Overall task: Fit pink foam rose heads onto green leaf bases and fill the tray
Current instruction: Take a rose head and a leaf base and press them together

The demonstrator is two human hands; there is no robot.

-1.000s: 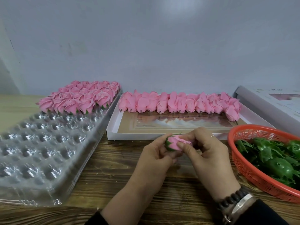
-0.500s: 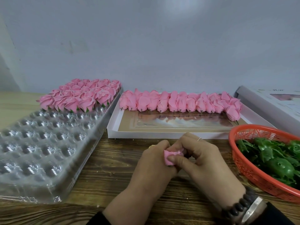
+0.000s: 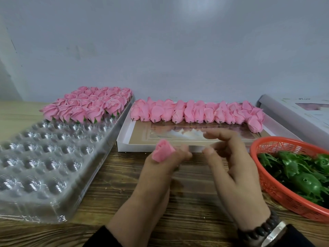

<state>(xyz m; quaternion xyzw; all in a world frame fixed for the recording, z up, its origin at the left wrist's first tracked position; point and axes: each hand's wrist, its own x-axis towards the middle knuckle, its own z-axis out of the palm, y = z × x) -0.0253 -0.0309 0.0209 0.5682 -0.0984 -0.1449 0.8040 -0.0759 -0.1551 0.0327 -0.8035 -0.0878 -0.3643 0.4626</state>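
Observation:
My left hand (image 3: 161, 168) grips a pink foam rose (image 3: 162, 150) above the wooden table, its petals pointing up and left; its base is hidden in my fingers. My right hand (image 3: 231, 163) is just right of it, fingers loosely spread and holding nothing. A clear plastic tray (image 3: 41, 168) with round cells lies at the left; finished roses (image 3: 89, 106) with green bases fill its far rows. A row of loose pink rose heads (image 3: 195, 112) lies in a white box (image 3: 122, 139) behind my hands. Green leaf bases (image 3: 302, 173) sit in an orange basket (image 3: 277, 191) at the right.
A white box lid (image 3: 299, 114) lies at the far right behind the basket. A grey wall stands close behind everything. The wooden table (image 3: 114, 182) shows between the tray and my arms.
My right hand has let go of the rose and drawn away to the right. My left hand has carried the rose up and to the left, toward the tray.

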